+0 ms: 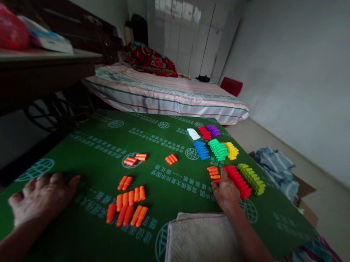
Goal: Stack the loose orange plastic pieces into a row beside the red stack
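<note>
My left hand [43, 197] lies palm down on the green board, fingers spread, holding nothing. At the right, my right hand [227, 190] is closed, with thumb and index finger at the nearest of a short row of small orange plastic pieces [213, 171]. Just beside it runs a longer row of red pieces [239, 182], with lime-green pieces [251, 179] further right. Loose orange pieces [125, 199] lie in small groups left of centre. Smaller orange groups lie beyond them, one a trio [171, 159] near the middle. What these pieces are I cannot make out.
Behind my right hand sit blocks of blue [201, 150], green [218, 149], yellow [231, 150], white [193, 134], red [205, 132] and purple [213, 130] pieces. A folded grey cloth [203, 244] covers the near edge. A bed [172, 91] stands beyond the green board [94, 173].
</note>
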`<action>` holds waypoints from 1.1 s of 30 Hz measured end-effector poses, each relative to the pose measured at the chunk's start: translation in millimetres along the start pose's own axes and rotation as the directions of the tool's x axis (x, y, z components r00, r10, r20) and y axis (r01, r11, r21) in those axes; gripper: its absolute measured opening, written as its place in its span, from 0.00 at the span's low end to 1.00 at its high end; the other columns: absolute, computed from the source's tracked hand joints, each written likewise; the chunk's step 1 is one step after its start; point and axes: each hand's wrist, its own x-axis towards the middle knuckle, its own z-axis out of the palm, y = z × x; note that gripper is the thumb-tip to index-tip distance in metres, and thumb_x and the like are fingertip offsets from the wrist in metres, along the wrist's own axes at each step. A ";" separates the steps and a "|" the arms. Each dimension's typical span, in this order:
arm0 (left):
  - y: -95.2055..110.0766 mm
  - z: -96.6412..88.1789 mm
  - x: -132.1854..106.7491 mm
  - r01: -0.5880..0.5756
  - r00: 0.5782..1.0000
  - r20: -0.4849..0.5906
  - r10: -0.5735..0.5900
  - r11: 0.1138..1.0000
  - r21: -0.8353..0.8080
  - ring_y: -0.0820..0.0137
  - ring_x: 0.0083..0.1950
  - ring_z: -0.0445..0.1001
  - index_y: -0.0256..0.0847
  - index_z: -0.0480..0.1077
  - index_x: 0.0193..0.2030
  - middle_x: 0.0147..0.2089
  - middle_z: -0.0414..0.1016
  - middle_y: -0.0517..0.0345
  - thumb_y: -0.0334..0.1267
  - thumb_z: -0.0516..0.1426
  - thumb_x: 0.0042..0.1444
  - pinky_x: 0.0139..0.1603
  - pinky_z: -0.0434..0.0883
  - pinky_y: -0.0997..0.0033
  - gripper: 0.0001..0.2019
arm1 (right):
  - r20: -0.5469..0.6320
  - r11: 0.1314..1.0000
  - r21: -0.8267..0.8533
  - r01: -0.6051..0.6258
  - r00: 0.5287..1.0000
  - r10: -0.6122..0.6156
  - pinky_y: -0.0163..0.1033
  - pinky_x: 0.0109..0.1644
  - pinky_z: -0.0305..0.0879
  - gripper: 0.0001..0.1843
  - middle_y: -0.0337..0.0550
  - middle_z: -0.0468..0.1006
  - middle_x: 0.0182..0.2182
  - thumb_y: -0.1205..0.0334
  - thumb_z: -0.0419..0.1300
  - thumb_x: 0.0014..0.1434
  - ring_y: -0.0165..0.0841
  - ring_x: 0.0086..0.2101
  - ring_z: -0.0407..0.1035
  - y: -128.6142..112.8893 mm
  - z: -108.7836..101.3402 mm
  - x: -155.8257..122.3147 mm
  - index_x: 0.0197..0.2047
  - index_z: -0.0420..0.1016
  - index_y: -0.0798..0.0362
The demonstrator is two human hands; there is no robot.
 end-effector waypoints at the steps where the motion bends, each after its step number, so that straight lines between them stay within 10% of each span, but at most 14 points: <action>1: -0.1 -0.3 0.0 -0.001 1.000 0.001 0.001 1.000 0.002 0.45 0.66 0.52 0.35 0.62 0.55 0.63 0.57 0.35 0.62 0.21 0.50 0.62 0.56 0.42 0.45 | -0.007 1.000 -0.006 0.002 1.000 -0.002 0.40 0.46 0.66 0.32 0.55 0.77 0.48 0.59 0.51 0.64 0.42 0.49 0.71 -0.1 1.8 1.1 0.68 0.50 0.57; 26: -4.7 6.6 -2.7 -0.051 0.997 -0.061 0.048 0.997 -0.050 0.45 0.65 0.54 0.32 0.63 0.53 0.61 0.59 0.33 0.58 0.32 0.57 0.61 0.57 0.40 0.35 | -0.048 0.999 -0.033 -0.005 0.999 0.003 0.43 0.45 0.67 0.31 0.57 0.74 0.50 0.54 0.48 0.66 0.44 0.51 0.69 12.4 13.7 -0.7 0.67 0.52 0.59; 33: -6.6 15.7 -7.7 -0.049 0.992 -0.121 0.044 0.998 -0.038 0.45 0.66 0.54 0.32 0.64 0.55 0.62 0.61 0.34 0.54 0.37 0.59 0.61 0.58 0.40 0.31 | -0.059 0.963 -0.046 0.266 0.962 -0.268 0.43 0.47 0.67 0.22 0.53 0.75 0.51 0.56 0.51 0.65 0.43 0.49 0.70 -30.5 -0.9 -7.8 0.58 0.68 0.55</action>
